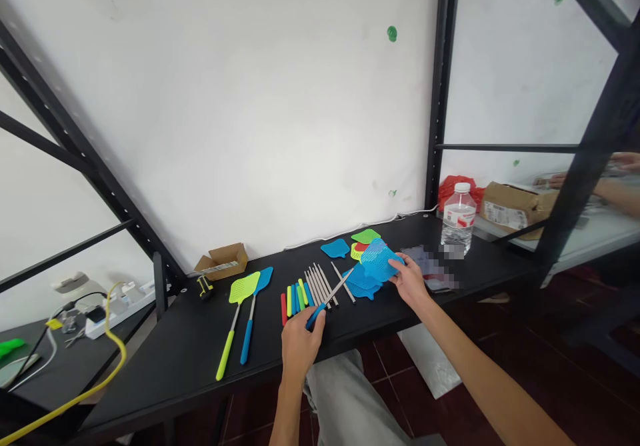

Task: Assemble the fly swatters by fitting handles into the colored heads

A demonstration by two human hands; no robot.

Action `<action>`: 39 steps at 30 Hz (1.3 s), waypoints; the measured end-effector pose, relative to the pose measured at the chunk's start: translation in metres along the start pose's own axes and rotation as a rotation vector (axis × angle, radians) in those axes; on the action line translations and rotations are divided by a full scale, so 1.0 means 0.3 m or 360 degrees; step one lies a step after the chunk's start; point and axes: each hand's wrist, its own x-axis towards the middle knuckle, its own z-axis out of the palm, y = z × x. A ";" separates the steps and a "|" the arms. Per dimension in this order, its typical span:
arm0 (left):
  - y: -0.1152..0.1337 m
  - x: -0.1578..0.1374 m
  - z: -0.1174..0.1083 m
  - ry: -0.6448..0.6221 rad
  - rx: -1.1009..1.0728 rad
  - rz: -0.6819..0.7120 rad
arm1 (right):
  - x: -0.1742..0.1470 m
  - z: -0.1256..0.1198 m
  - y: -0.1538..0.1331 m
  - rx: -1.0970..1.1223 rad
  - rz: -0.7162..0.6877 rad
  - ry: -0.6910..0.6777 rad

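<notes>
My left hand (301, 339) is closed round a blue grip joined to a thin metal rod (340, 287), which slants up to the right. Between the fingers of my right hand (411, 279) is a blue fly swatter head (379, 260), a perforated paddle held above other blue heads (361, 286) on the black table. The rod's tip is close to these heads; whether it touches them I cannot tell. Several bare metal rods (320, 286) and coloured grips (289, 301) lie beside my left hand. A yellow-green fly swatter (231, 339) and a blue one (247, 333) lie whole at the left.
Farther back lie a blue head (335, 248) and a green head (367, 236). A small open cardboard box (221, 261) stands against the wall. On the right are a water bottle (459, 223) and a dark flat device (425, 269). Another person's arm (617, 193) shows beyond the black frame.
</notes>
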 end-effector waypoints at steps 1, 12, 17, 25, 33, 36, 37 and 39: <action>0.001 0.000 0.000 -0.0001 -0.0003 -0.0003 | -0.003 -0.002 -0.001 0.0029 -0.0010 0.0029; 0.006 -0.002 0.000 -0.0044 -0.0001 -0.0030 | -0.011 0.006 0.013 -0.0247 -0.0070 -0.0049; 0.008 -0.005 -0.005 -0.0064 -0.0007 -0.0031 | -0.018 0.010 0.014 -0.0326 -0.0044 -0.0126; 0.011 -0.001 -0.005 -0.0076 -0.0002 -0.0041 | -0.018 0.010 0.017 -0.0376 -0.0045 -0.0236; 0.007 -0.003 -0.002 -0.0075 0.0006 -0.0028 | -0.024 0.014 0.011 -0.0409 -0.0028 -0.0270; 0.005 -0.003 -0.001 -0.0066 0.0016 -0.0017 | -0.023 0.014 0.012 -0.0419 -0.0031 -0.0264; 0.004 -0.002 -0.001 -0.0067 0.0019 -0.0018 | -0.022 0.014 0.012 -0.0419 -0.0031 -0.0263; 0.002 -0.001 0.000 -0.0073 0.0020 -0.0027 | -0.021 0.014 0.014 -0.0415 -0.0027 -0.0262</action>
